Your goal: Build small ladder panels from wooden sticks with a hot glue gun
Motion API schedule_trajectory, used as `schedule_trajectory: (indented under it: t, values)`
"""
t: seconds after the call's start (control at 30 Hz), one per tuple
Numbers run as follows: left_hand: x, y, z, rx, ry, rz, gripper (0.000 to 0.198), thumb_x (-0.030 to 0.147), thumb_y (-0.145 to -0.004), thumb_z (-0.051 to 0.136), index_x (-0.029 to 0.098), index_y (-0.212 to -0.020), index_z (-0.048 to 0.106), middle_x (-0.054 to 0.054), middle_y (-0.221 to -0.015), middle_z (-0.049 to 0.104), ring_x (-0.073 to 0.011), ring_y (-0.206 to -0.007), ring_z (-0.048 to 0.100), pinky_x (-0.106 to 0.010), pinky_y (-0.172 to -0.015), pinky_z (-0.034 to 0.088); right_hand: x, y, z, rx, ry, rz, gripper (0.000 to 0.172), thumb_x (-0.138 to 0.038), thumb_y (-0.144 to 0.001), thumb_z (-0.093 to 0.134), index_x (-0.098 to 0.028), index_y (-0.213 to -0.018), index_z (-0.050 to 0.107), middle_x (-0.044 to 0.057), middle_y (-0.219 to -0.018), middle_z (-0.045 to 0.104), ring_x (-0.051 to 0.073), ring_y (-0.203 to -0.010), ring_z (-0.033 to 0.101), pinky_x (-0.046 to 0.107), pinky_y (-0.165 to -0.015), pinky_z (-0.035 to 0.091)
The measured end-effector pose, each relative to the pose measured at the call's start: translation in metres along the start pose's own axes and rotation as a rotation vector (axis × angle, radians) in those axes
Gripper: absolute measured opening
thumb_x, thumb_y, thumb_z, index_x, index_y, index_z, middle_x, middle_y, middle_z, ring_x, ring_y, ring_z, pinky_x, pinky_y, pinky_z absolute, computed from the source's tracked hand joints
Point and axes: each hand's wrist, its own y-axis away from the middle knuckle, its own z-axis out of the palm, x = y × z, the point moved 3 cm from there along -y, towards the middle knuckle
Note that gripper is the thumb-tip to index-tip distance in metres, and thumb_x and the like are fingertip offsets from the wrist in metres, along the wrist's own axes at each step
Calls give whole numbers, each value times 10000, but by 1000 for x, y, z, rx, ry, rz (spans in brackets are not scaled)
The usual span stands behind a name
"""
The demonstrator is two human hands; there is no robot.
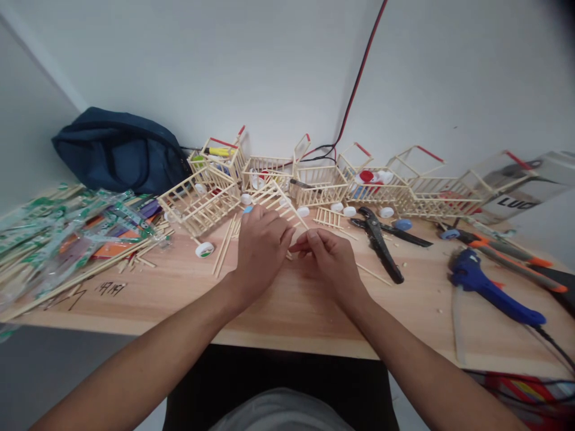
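My left hand (pixel 262 248) and my right hand (pixel 327 260) meet over the middle of the wooden table (pixel 287 311). Both have their fingers curled together around a small frame of thin wooden sticks (pixel 281 206) that rises from between them. The fingertips pinch close to each other at the centre. Loose wooden sticks (pixel 224 245) lie just left of my left hand.
A row of little stick-built carts (pixel 323 182) lines the back wall. Black pliers (pixel 380 239) lie right of my hands, a blue glue gun (pixel 489 287) and orange-handled tools (pixel 507 251) farther right. Packets of sticks (pixel 67 233) and a dark bag (pixel 117 149) sit left.
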Motion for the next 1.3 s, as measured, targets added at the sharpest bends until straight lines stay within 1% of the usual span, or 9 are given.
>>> schedule_trajectory:
  t: [0.33, 0.47, 0.7, 0.87, 1.07, 1.13, 1.2, 1.27, 1.3]
  values:
    - [0, 0, 0, 10, -8, 7, 272, 191, -903, 543, 195, -640, 611, -32, -684, 616, -209, -759, 464, -391, -751, 359, -1, 0, 0, -4, -9, 14, 336, -470, -920, 524, -202, -767, 658, 48, -751, 751, 160, -669, 682, 288, -666, 522]
    - [0, 0, 0, 12, -22, 7, 270, 192, -902, 542, 195, -643, 616, -34, -700, 632, -211, -765, 462, -394, -743, 359, 0, 1, 0, -9, -2, 8, 337, -456, -936, 499, -203, -784, 661, 49, -761, 752, 159, -677, 680, 292, -674, 524]
    - [-1, 0, 0, 16, -41, 42, 264, 242, -915, 558, 208, -671, 652, -37, -711, 648, -212, -756, 453, -394, -725, 362, -2, 0, -1, -7, 35, -10, 346, -454, -937, 494, -204, -764, 660, 46, -756, 752, 158, -669, 677, 292, -673, 520]
    - [0, 0, 0, 8, -45, 35, 270, 209, -908, 550, 201, -653, 639, -40, -701, 636, -209, -742, 457, -389, -720, 366, -3, 1, -1, -11, 40, -10, 332, -431, -942, 496, -204, -764, 660, 41, -754, 753, 150, -649, 671, 284, -671, 518]
    - [1, -1, 1, 16, -59, 38, 276, 208, -907, 541, 199, -647, 633, -40, -698, 636, -208, -741, 463, -385, -728, 371, -2, 0, -1, -19, 39, -13, 343, -448, -938, 494, -205, -769, 666, 43, -754, 753, 155, -656, 672, 291, -669, 514]
    - [0, -1, 1, 10, -50, 39, 267, 223, -921, 524, 203, -690, 657, -38, -712, 647, -208, -741, 470, -385, -736, 372, -2, -1, -1, -15, 8, 3, 340, -452, -929, 501, -203, -761, 660, 44, -740, 749, 158, -660, 675, 289, -660, 512]
    - [0, -2, -3, 34, 6, 40, 231, 237, -937, 503, 209, -800, 686, -35, -763, 675, -206, -761, 494, -384, -760, 383, -2, -1, -3, 11, -28, 30, 331, -452, -921, 508, -201, -761, 654, 45, -738, 749, 154, -656, 671, 283, -650, 505]
    - [-2, -3, -10, 106, 105, 10, 188, 242, -939, 504, 209, -918, 688, -37, -825, 698, -203, -801, 528, -373, -785, 399, 0, -2, -5, 55, -68, 57, 319, -449, -915, 519, -198, -767, 648, 45, -741, 750, 143, -633, 654, 271, -637, 492]
    - [-4, -3, -14, 151, 165, -31, 172, 242, -934, 513, 206, -954, 680, -38, -845, 701, -198, -814, 543, -362, -788, 408, 1, -3, -7, 79, -90, 68, 314, -448, -913, 524, -195, -771, 644, 44, -743, 749, 136, -621, 643, 266, -630, 485]
